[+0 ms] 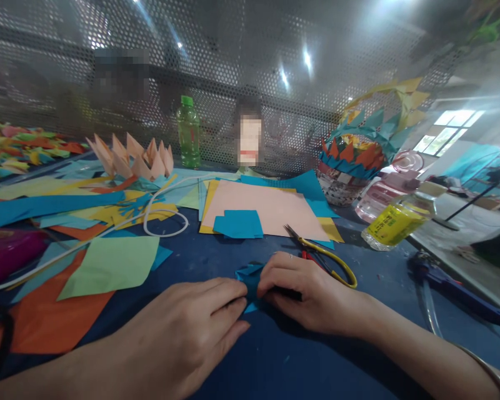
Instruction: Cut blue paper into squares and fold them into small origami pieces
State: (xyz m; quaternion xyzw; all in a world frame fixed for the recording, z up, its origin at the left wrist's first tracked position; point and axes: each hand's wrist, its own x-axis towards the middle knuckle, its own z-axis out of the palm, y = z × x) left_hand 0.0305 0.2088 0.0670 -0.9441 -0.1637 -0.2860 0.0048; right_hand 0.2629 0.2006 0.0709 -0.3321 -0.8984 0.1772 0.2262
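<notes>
At far left, heaped well away from the hands, coloured paper scraps [29, 147], with a purple object [12, 255] nearer (too cropped to name). Next, a pale green sheet [112, 264] overlapping an orange sheet [62, 311], and behind, a ring of peach paper points [139, 161], likely set back to spare the folds from knocks. Then the left hand [195, 316], fingers close together, tips against the left side of a folded blue paper [252, 275], perhaps bracing; impossible to tell whether pinching. Centred between both hands on the dark blue table [283, 369], that paper, apparently for an even hold. Beyond, a small cut blue piece [239, 224] resting on a peach sheet [270, 205]. Then the right hand [302, 286], fingers curled, seemingly pinching the paper's right side, probably against slipping. Just beyond, scissors [319, 248], tips pointing away, handles nearest, presumably for easy reach. Farther right, a paper-trimmed basket [339, 183], a yellow-labelled bottle [395, 219] and a dark blue tool [462, 291], perhaps placed aside for elbow room.
</notes>
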